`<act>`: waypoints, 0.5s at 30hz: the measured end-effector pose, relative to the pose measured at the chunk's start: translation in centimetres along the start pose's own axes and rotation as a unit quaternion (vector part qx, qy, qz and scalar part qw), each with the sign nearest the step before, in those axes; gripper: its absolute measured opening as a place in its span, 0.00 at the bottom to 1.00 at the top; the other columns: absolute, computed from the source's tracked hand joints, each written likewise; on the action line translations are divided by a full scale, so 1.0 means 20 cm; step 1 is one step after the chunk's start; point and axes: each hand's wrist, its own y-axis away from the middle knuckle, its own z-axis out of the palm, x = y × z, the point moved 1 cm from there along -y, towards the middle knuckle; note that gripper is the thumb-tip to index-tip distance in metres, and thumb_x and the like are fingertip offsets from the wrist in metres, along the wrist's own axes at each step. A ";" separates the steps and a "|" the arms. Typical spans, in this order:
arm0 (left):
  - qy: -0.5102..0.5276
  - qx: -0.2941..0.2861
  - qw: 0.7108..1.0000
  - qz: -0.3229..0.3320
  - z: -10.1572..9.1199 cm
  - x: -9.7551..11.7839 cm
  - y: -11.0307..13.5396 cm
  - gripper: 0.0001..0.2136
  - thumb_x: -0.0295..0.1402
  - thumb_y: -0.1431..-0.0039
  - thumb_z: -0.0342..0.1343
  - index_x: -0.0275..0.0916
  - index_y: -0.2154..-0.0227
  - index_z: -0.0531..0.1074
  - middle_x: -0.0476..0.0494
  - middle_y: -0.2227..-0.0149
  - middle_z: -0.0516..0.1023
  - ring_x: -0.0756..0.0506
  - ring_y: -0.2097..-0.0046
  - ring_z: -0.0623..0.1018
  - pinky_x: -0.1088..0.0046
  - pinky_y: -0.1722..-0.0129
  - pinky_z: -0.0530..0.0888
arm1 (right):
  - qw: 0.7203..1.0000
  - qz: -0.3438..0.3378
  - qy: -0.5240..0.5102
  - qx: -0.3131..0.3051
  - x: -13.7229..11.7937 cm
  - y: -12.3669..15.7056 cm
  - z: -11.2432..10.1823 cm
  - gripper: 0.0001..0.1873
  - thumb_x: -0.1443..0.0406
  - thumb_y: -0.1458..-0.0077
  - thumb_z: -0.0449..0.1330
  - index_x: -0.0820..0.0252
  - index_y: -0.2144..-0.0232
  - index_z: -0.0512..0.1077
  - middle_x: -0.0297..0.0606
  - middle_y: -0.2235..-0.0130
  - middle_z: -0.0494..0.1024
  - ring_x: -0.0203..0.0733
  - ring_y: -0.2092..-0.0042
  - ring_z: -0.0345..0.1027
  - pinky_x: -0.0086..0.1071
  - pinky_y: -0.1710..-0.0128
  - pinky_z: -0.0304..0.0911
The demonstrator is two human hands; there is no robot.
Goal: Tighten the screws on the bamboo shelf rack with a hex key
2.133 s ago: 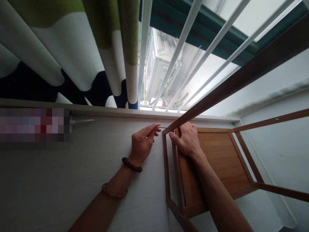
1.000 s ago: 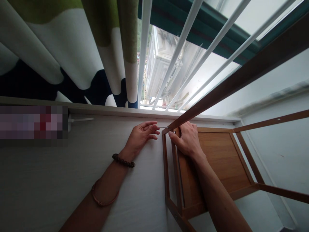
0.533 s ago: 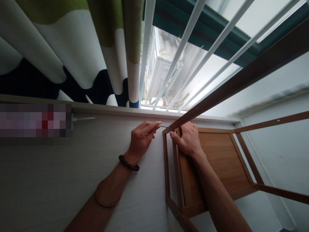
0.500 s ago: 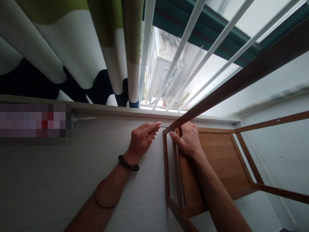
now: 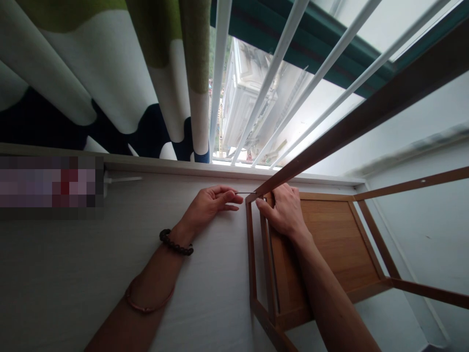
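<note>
My left hand (image 5: 212, 203), closed in a pinch, holds a thin metal hex key (image 5: 245, 192). The key points right, and its tip meets the corner of a brown wooden frame (image 5: 251, 244); its other end is hidden in my fingers. Just right of that joint, my right hand (image 5: 284, 208) grips the end of the frame beside a wooden panel (image 5: 340, 234). The thumb lies on the near side, while the other fingers curl over the top and are partly hidden. A long wooden post (image 5: 330, 137) runs from the joint to the upper right.
A barred window (image 5: 256, 98) stands ahead, above a pale ledge (image 5: 176, 167). A patterned curtain (image 5: 110, 68) hangs at the left. Below the ledge is a light surface (image 5: 91, 254), with a blurred-out patch (image 5: 47, 188) on it. More wooden rails (image 5: 432, 293) reach right near the white wall (image 5: 432, 220).
My left hand has turned and shifted slightly left and down, its fingers now more spread around the hex key. My right hand keeps its hold on the frame.
</note>
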 end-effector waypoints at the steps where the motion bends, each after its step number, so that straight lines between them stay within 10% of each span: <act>1: -0.016 0.005 1.000 -0.003 -0.01 0.00 0.00 0.13 0.37 0.52 0.60 0.32 0.68 0.73 0.39 0.68 0.79 0.43 0.62 0.78 0.64 0.63 0.76 | 1.000 -0.001 0.002 -0.001 0.00 0.00 0.00 0.16 0.53 0.48 0.49 0.58 0.67 0.68 0.39 0.66 0.70 0.47 0.61 0.61 0.39 0.59 0.50; 10: -0.289 0.110 0.927 0.213 0.01 0.00 0.02 0.11 0.38 0.50 0.57 0.41 0.65 0.77 0.46 0.65 0.79 0.48 0.68 0.77 0.72 0.68 0.76 | 1.000 0.002 -0.006 0.002 0.00 0.00 0.00 0.15 0.54 0.49 0.50 0.58 0.67 0.68 0.40 0.65 0.71 0.47 0.62 0.61 0.39 0.59 0.50; 15: -0.261 0.138 0.941 0.162 0.05 -0.03 0.03 0.14 0.39 0.49 0.56 0.38 0.61 0.75 0.44 0.68 0.80 0.47 0.71 0.78 0.71 0.71 0.77 | 1.000 0.004 -0.009 0.000 0.00 0.00 0.00 0.15 0.53 0.49 0.51 0.58 0.67 0.68 0.39 0.65 0.71 0.47 0.62 0.61 0.39 0.59 0.50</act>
